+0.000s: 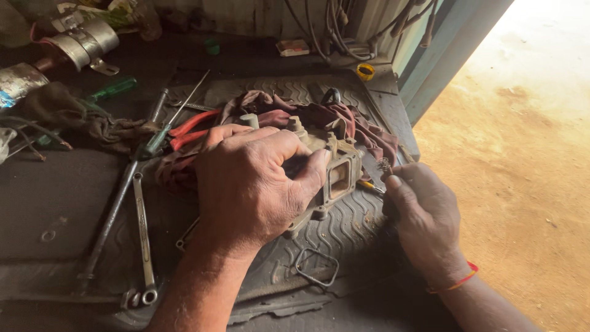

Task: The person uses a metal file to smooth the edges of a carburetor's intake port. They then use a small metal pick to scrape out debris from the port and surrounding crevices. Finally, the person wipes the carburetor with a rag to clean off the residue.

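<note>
Grimy grey cast-metal housing with a square opening (pixel 335 175) sits clamped under the left hand (pixel 249 184); just beside it, the right hand (pixel 424 218) pinches a small dark tool (pixel 382 167).

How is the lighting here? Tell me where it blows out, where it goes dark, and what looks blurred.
Head view: the sandy ground at right is overexposed, near white toward the top corner; the work mat and far-left clutter sit in dim shade. The left hand on the metal housing is fairly sharp; the right hand and its small tool look slightly soft.
</note>
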